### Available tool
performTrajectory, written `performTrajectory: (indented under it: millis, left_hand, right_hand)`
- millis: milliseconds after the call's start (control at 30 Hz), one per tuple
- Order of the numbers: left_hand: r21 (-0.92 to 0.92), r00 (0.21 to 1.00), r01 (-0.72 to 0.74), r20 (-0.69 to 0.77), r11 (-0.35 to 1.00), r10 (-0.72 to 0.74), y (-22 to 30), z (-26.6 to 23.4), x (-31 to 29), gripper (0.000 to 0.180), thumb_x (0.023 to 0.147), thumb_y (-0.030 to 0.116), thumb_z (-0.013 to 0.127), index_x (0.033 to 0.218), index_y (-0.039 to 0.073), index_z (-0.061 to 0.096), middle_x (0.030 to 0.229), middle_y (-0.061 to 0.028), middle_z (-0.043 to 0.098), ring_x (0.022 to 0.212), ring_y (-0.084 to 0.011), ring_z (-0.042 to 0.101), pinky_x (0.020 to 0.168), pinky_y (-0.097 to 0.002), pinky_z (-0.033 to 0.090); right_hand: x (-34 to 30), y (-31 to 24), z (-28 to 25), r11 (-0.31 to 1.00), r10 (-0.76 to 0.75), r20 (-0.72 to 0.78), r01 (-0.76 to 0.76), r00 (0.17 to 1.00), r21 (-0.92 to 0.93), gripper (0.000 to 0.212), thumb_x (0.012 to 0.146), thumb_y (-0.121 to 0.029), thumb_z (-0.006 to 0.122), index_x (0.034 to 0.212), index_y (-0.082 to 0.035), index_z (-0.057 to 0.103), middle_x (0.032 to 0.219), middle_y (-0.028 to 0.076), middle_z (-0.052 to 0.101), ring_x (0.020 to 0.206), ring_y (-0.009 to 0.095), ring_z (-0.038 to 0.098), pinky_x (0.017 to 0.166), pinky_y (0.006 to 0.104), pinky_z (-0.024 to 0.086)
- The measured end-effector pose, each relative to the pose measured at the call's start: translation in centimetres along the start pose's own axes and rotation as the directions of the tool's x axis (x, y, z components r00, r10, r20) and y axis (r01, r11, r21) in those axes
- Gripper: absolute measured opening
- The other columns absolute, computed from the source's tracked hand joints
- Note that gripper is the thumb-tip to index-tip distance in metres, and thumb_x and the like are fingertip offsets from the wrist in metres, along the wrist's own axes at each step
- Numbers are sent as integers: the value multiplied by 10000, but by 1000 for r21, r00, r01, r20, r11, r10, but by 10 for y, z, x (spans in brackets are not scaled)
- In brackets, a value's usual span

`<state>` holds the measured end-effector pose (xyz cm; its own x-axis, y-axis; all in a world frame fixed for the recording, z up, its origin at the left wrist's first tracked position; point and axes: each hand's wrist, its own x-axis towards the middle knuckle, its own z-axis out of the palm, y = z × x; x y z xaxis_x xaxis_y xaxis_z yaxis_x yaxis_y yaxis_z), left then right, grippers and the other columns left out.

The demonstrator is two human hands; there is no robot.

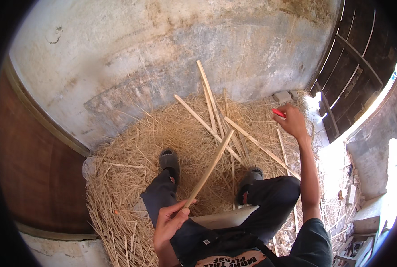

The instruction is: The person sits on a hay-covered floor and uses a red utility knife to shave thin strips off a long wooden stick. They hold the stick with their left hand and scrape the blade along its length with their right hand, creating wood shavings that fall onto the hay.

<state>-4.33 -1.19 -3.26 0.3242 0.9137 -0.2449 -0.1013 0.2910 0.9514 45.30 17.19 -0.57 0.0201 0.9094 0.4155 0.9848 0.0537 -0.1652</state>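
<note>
My left hand (pixel 171 221) grips the lower end of a pale wooden strip (pixel 210 168), which slants up and away to the right above my lap. Out to the right, at the end of a stretched arm, my right hand (pixel 292 120) is closed around a small red tool handle (pixel 278 113). Whatever the handle belongs to is hidden or too small to make out. Ahead of my feet, several similar wooden strips (pixel 203 116) lie crossed on straw, some leaning toward the wall.
Straw and shavings (pixel 131 178) cover the floor around my shoes (pixel 169 161). A stained plaster wall (pixel 162 53) stands ahead, with a brown door panel (pixel 38 169) at the left. To the right are a dark slatted wooden door (pixel 354 58) and rubble (pixel 350 194).
</note>
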Motion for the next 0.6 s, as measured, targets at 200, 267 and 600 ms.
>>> performTrajectory:
  millis: [200,267,600]
  left_hand:
    - [-71,996,-23,80,997,28,1,18,9,422,1132,189,595,1461,-71,639,705,65,453,584,-26,349,507,-217,271]
    - [-105,995,25,101,994,-15,5,23,11,428,1143,191,572,1471,-80,624,710,56,456,588,-30,354,503,-216,277]
    - [-53,947,7,321,999,11,6,30,17,589,1189,375,473,1576,-68,495,803,24,516,642,-55,444,546,-219,373]
  right_hand:
    - [-22,-113,-62,573,29,181,-165,983,803,398,1050,-352,721,1308,-50,743,869,23,682,825,121,645,752,323,527]
    - [-32,-130,-72,375,-40,284,-249,958,893,411,1067,-332,706,1358,-41,713,885,19,686,854,108,644,784,313,525]
    - [-49,-172,-47,215,-91,278,-254,956,943,426,1020,-402,734,1154,2,745,683,-80,456,584,40,404,548,247,303]
